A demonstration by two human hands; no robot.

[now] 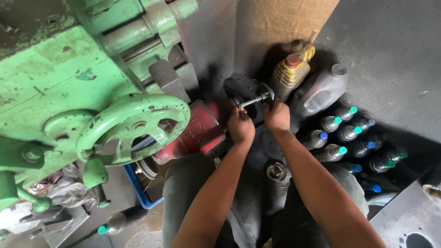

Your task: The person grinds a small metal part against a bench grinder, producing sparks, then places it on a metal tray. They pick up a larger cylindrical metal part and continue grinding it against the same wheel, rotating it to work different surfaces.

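Observation:
My left hand point(240, 125) and my right hand point(276, 115) both grip a short metal shaft with a round disc end point(258, 97), held just above the dark floor. The shaft lies roughly level, its disc toward the upper right. My left hand closes on the near end, close to a red machine part point(202, 128). My right hand wraps the shaft just below the disc. A small round metal ring piece point(276, 171) rests on the floor between my knees point(193, 183).
A large green machine with a handwheel point(133, 126) fills the left. A yellow oil jug point(291, 71) and a grey jug point(321, 89) stand behind the shaft. Several grey bottles with coloured caps point(349, 133) lie at the right. A blue tray point(138, 186) sits under the machine.

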